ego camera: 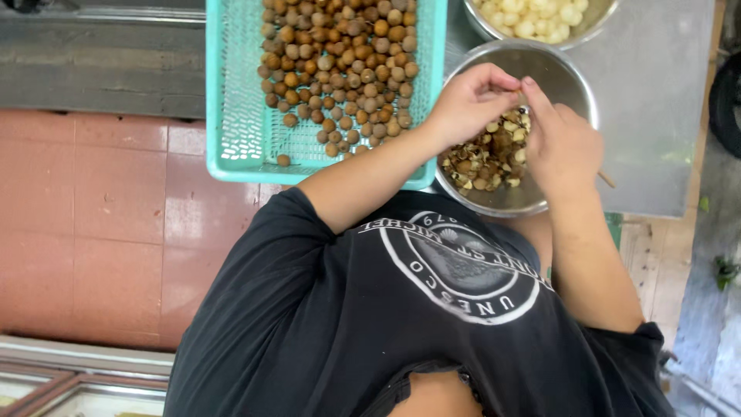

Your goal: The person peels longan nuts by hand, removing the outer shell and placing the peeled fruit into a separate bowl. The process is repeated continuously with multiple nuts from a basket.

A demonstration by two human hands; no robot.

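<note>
My left hand (pixel 469 99) and my right hand (pixel 562 145) meet over a steel bowl (pixel 575 85) that holds brown shells and pale scraps (pixel 486 158). The fingertips of both hands pinch a small fruit between them at the bowl's far side; the fruit itself is mostly hidden. A thin wooden stick (pixel 607 179) pokes out from under my right hand. To the left, touching the bowl, stands a teal plastic basket (pixel 231 116) with several small round brown fruits (pixel 340 62).
A second steel bowl (pixel 594 23) of peeled whitish fruits (pixel 532 17) sits at the top. The bowls rest on a grey metal sheet (pixel 656 93). Red floor tiles (pixel 93 224) lie to the left. My black shirt (pixel 370 324) fills the lower part.
</note>
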